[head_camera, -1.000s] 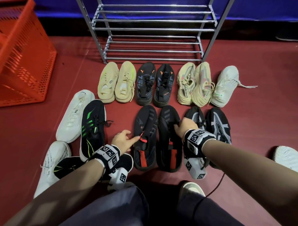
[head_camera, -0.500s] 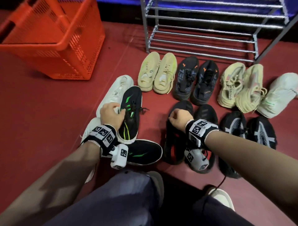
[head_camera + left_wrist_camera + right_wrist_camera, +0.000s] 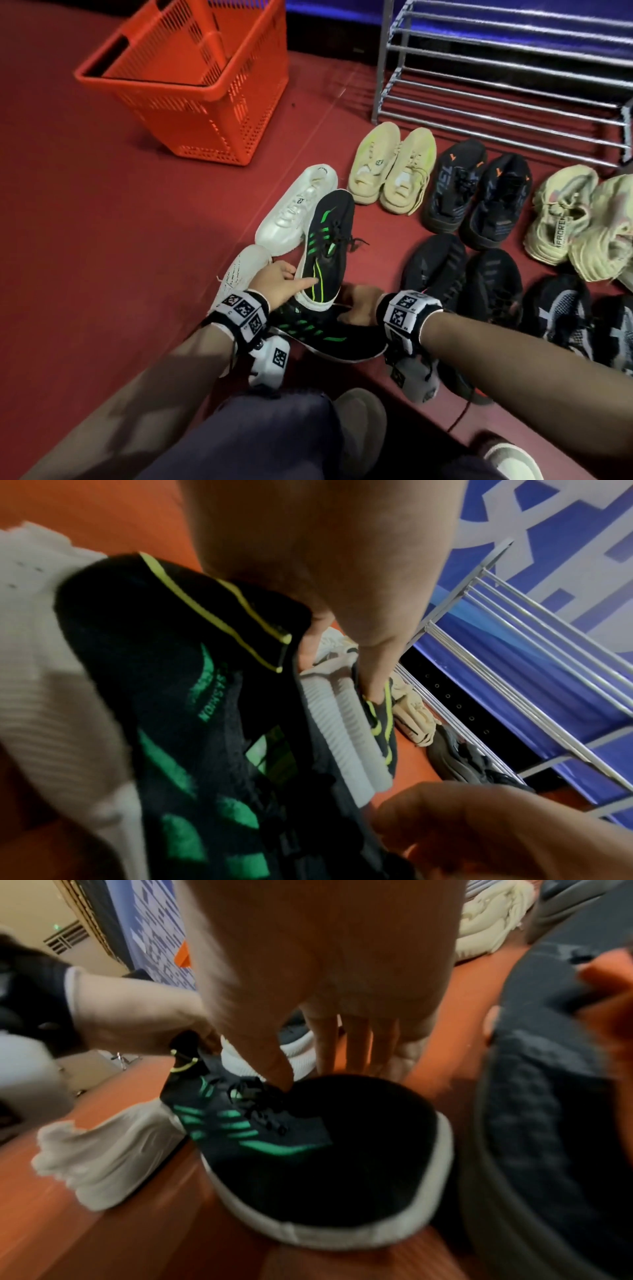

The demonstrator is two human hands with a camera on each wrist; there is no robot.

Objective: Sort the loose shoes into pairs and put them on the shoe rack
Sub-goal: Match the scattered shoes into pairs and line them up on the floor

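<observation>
Two black shoes with green stripes lie at the front left. One black-green shoe (image 3: pixel 325 246) points away from me, and my left hand (image 3: pixel 291 282) grips its heel, thumb along its side. The second black-green shoe (image 3: pixel 329 337) (image 3: pixel 308 1137) lies crosswise beneath that heel. My right hand (image 3: pixel 356 305) (image 3: pixel 308 1064) is on it, thumb tip on the laces, fingers straight down its far side. The metal shoe rack (image 3: pixel 513 85) stands at the back right, with nothing on the shelves that show.
Two white shoes (image 3: pixel 298 209) (image 3: pixel 239 274) lie left of the black-green ones. In front of the rack are a yellow pair (image 3: pixel 394 168), a black-orange pair (image 3: pixel 476 192), a beige pair (image 3: pixel 575 219), a black pair (image 3: pixel 462 274) and a black-grey pair (image 3: pixel 565 308). An orange basket (image 3: pixel 191 85) stands back left.
My right hand left the plain black pair and moved left onto the crosswise black-green shoe. My left hand keeps hold of the other one's heel. My view swung left.
</observation>
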